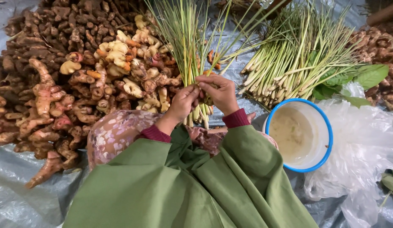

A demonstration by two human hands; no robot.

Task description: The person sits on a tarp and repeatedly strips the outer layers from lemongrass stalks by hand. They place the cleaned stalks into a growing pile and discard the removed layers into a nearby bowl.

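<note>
A bundle of lemongrass stalks [189, 63] stands upright in front of me, its pale bases down and its green blades fanning upward. My left hand [183, 102] grips the bundle from the left near its base. My right hand [219, 90] is closed on the same bundle from the right, fingers wrapped over the stalks. The two hands touch each other around the stalks. Green sleeves with maroon cuffs cover both arms.
A big heap of brown and pinkish rhizomes [65, 71] fills the left. Loose lemongrass [289, 67] lies at the upper right beside green leaves [357, 78]. A white bowl with a blue rim [327, 126] sits on the grey tarp [19, 198], next to clear plastic bags [361, 152].
</note>
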